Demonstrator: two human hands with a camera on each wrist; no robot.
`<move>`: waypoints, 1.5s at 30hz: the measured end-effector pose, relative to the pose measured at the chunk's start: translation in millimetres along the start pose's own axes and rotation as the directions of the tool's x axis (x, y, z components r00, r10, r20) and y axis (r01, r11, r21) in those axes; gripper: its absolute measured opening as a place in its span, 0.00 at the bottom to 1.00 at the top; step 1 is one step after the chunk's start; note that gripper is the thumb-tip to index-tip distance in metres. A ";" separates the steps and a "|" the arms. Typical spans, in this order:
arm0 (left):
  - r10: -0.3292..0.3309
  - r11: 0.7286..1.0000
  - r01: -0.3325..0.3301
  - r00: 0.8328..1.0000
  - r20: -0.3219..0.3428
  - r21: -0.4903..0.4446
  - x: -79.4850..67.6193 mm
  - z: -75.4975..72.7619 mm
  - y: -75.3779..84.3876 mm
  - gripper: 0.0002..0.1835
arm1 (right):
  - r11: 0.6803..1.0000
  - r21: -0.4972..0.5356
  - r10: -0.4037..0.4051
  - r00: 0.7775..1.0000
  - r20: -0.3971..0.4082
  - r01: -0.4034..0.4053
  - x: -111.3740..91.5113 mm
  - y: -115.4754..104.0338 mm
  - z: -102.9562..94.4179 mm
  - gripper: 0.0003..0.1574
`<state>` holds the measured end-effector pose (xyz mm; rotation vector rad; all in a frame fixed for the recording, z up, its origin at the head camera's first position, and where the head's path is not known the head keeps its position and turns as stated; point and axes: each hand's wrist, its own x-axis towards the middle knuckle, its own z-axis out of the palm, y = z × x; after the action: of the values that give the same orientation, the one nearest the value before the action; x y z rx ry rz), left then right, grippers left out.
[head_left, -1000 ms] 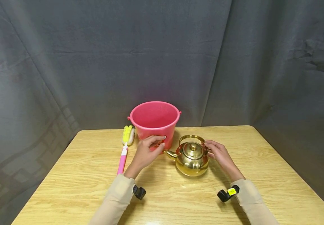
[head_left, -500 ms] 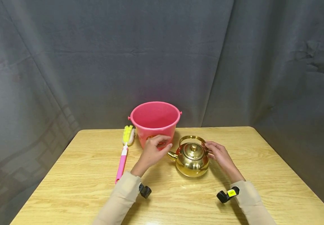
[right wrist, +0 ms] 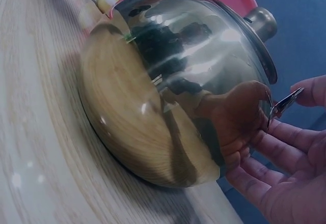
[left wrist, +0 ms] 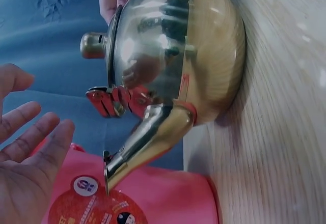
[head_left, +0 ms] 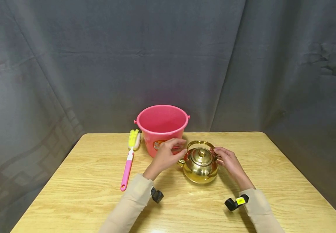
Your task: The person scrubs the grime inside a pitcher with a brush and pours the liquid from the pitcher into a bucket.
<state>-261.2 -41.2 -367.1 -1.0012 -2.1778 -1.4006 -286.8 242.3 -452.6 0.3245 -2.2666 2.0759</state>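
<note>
A shiny gold kettle [head_left: 200, 170] with a knobbed lid and a hoop handle stands upright on the table, its spout [left wrist: 150, 140] pointing left. My right hand [head_left: 228, 163] grips the right end of its handle; in the right wrist view, that hand [right wrist: 290, 168] has its thumb at the handle bracket and its fingers against the kettle's side. Close by the spout, my left hand [head_left: 168, 155] is raised with relaxed fingers, holding nothing. The left wrist view shows that hand [left wrist: 30, 152] apart from the kettle. From the head, it hides part of the spout.
Behind the left hand stands a pink bucket [head_left: 150, 137] with a label on its front. Left of it lies a brush [head_left: 126, 171] with a pink handle and yellow sponge head. A grey curtain [head_left: 168, 58] hangs behind the wooden table [head_left: 83, 181].
My left hand has moved right, from in front of the bucket and the spout's tip toward the kettle's body. The right hand stays at the handle, and the kettle remains in place.
</note>
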 end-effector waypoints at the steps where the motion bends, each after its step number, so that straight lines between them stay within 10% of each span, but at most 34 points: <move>1: 0.002 1.000 -0.002 1.000 0.004 0.006 0.7 1.0 -0.1 0.15 | 1.000 0.001 0.008 1.000 -0.007 -0.008 1.3 2.9 -0.4 0.27; 13: -0.022 1.000 0.023 0.998 0.058 -0.011 8.0 15.3 1.8 0.14 | 0.999 0.019 -0.037 0.999 0.019 0.037 -21.0 -44.5 15.0 0.29; 32: -0.046 0.999 0.046 0.992 0.121 -0.003 18.0 28.4 9.1 0.15 | 0.999 0.028 0.026 0.999 -0.032 -0.025 -0.8 4.4 -2.2 0.28; 39: -0.007 1.000 0.004 0.990 0.141 0.024 25.0 33.9 13.4 0.16 | 0.999 -0.016 0.052 0.998 -0.041 -0.052 -22.9 -53.3 18.6 0.31; 45: 0.004 1.000 -0.005 0.988 0.154 0.009 28.3 38.6 16.6 0.15 | 0.997 -0.024 0.070 0.997 -0.031 -0.071 -24.5 -57.5 20.1 0.30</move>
<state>-265.6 7.9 -355.7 -1.1449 -2.2866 -1.3506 -249.9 220.9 -402.6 0.2139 -2.3173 2.0689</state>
